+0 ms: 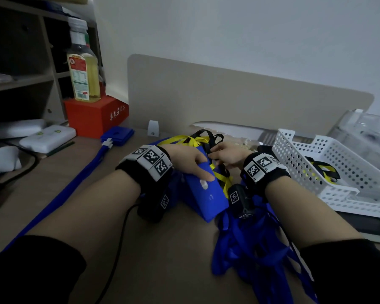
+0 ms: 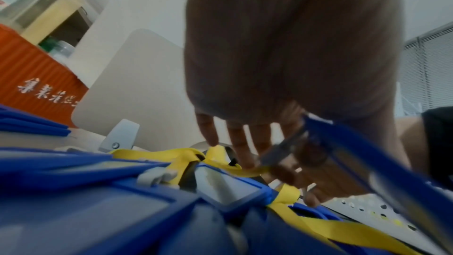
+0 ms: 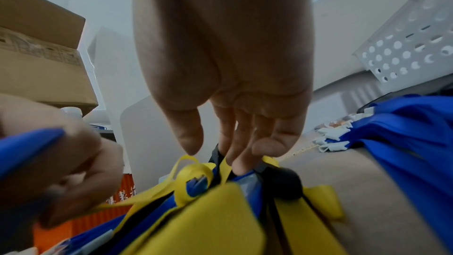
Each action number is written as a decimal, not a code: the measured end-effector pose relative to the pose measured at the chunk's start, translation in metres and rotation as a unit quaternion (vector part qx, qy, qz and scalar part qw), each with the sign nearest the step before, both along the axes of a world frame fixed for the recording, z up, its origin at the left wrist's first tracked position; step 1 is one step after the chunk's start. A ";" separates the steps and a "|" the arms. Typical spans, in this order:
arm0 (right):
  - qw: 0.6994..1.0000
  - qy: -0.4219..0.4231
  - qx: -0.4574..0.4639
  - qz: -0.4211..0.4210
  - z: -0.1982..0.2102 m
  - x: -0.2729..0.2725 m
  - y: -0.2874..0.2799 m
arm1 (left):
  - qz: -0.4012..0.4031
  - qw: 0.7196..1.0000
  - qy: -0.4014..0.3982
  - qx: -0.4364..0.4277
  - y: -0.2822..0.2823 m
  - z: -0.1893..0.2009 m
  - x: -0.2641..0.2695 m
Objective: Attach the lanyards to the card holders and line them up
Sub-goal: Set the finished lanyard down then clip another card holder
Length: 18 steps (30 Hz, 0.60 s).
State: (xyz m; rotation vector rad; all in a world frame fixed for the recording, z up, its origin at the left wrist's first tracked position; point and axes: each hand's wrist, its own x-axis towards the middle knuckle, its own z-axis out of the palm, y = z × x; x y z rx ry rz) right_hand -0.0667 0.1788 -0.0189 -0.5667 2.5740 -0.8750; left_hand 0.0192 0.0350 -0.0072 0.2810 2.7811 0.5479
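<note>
Fingers of your left hand (image 1: 188,160) curl round a blue card holder (image 1: 203,189) tilted at mid-desk — thumb on its face. Your right hand (image 1: 227,155) pinches black and yellow lanyards (image 1: 203,139) beside the white basket (image 1: 329,163).

The person wears a dark black long-sleeved top, both sleeves pushed up toward the elbows so the forearms are bare. Around each wrist sits a black fabric strap carrying white square blocks printed with black-and-white coded markers, one band behind the left hand (image 1: 188,160) and one behind the right hand (image 1: 229,157). Under each wrist hangs a small black camera unit bearing its own marker, and a thin black cable trails from the left one.
</note>
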 end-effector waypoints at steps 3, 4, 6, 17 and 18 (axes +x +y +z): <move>0.999 0.021 -0.023 0.014 0.007 0.006 0.005 | 0.019 0.990 0.030 0.133 0.000 -0.001 0.004; 0.999 0.012 -0.035 0.021 0.009 0.007 0.007 | 0.030 0.982 0.044 0.180 -0.001 0.000 0.006; 0.998 -0.010 -0.066 0.015 0.011 0.008 0.012 | 0.056 0.955 0.098 0.273 0.000 0.004 0.011; 0.904 -0.115 -0.413 -0.014 0.030 0.043 0.020 | 0.239 0.764 0.229 0.553 0.003 0.008 0.020; 0.900 -0.102 -0.424 -0.020 0.029 0.045 0.018 | 0.241 0.759 0.235 0.557 0.006 0.006 0.021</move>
